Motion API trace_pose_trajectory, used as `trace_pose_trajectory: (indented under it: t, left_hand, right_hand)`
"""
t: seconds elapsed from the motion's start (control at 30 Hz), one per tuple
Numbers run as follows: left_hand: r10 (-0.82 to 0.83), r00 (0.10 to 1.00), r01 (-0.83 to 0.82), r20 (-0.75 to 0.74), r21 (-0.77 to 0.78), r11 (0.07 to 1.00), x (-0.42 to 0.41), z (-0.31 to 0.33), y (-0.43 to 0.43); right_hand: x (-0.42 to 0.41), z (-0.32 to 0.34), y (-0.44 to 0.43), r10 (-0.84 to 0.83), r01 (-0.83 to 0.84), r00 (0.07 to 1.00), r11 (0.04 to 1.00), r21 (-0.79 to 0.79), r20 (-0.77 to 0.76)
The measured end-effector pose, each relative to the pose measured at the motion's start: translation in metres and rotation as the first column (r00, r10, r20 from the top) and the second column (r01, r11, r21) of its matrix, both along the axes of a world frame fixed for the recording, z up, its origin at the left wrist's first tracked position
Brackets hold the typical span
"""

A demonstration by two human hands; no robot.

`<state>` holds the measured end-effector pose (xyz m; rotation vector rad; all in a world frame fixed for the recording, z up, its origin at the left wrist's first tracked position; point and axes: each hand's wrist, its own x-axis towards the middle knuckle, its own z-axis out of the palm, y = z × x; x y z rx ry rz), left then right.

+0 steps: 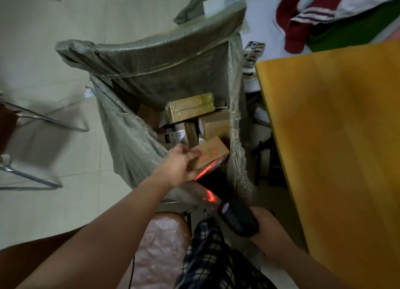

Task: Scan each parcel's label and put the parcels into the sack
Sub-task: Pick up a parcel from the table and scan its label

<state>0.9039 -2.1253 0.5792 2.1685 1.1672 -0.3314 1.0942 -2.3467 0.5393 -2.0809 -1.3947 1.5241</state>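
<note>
While right hand (pixel 267 223) grips scanner (pixel 237 220), left hand (pixel 178 166) fingers (pixel 192 155) clasp parcel (pixel 212 154).

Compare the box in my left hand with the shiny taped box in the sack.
The held box is bare cardboard with red print; the taped box is wrapped in glossy tape. The left hand grips the held box; the taped box lies untouched inside the sack. Both are cardboard boxes.

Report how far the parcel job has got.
Done: several brown cardboard parcels lie in the grey woven sack. In hand: the left hand holds a small brown box at its mouth; the right hand points a lit black scanner at it. Left: dropping it in; no waiting parcels show.
</note>
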Motion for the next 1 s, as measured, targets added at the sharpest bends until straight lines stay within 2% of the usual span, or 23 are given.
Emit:
trace_pose_trajectory:
  t: [0.07, 0.2, 0.3, 0.5, 0.6, 0.73, 0.8, 0.9, 1.0]
  left_hand:
    - [-0.001, 0.998, 0.001, -0.06, 0.004, 1.0, 0.01, 0.003, -0.01]
    - [0.046, 0.992, -0.047, -0.116, -0.004, 0.999, 0.029, 0.008, -0.025]
    - [0.059, 0.996, -0.06, -0.072, -0.006, 0.998, 0.036, 0.013, -0.037]
    - [0.033, 0.999, -0.031, -0.012, 0.14, 0.99, 0.051, 0.036, -0.049]
    - [-0.083, 0.997, 0.083, -0.003, 0.169, 0.982, 0.087, 0.054, -0.042]
    - [-0.287, 0.958, 0.277, 0.021, 0.203, 0.939, 0.151, 0.078, -0.035]
    - [-0.407, 0.913, 0.393, 0.016, 0.22, 0.893, 0.187, 0.088, -0.037]
    - [-0.559, 0.829, 0.541, 0.016, 0.236, 0.808, 0.24, 0.1, -0.054]
    - [-0.699, 0.715, 0.675, 0.015, 0.246, 0.696, 0.289, 0.111, -0.086]
  right_hand:
    - [0.005, 0.012, -0.003, -0.151, 0.151, 0.988, 0.988, -0.008, -0.037]
    - [0.002, 0.024, 0.0, -0.202, 0.196, 0.979, 0.968, 0.155, 0.026]
    - [0.011, 0.032, 0.0, -0.296, 0.279, 0.954, 0.938, 0.207, 0.056]
    - [0.025, 0.052, -0.009, -0.503, 0.475, 0.864, 0.829, 0.296, 0.023]
    - [0.04, 0.07, -0.001, -0.635, 0.608, 0.772, 0.726, 0.321, -0.026]
    - [0.075, 0.092, -0.003, -0.791, 0.772, 0.604, 0.548, 0.323, -0.099]
    - [0.093, 0.105, -0.015, -0.842, 0.83, 0.52, 0.459, 0.318, -0.142]
    - [0.117, 0.12, -0.049, -0.911, 0.865, 0.39, 0.312, 0.394, -0.137]
    - [0.131, 0.129, -0.096, -0.986, 0.9, 0.162, 0.132, 0.416, -0.038]
